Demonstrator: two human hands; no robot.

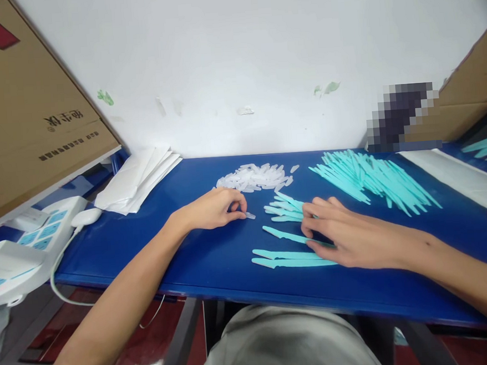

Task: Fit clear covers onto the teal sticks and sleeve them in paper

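My left hand (222, 207) pinches a small translucent blade cap (250, 215) between thumb and fingertips, just in front of a heap of similar white caps (255, 178). My right hand (334, 232) has its thumb and fingers closed around the handle of a turquoise eyebrow razor (284, 236), whose blade end points left. Beneath that hand lie two more razors (290, 258), side by side and partly covered by the thumb. Beyond its fingers a small group of razors (285, 207) fans out, their handles partly hidden.
A large pile of turquoise razors (372, 179) lies at the back right of the blue table (216, 262). White paper sheets (137, 179) rest at the back left. A power strip (43, 241) with a white cable and a big cardboard box (33, 108) stand at the left.
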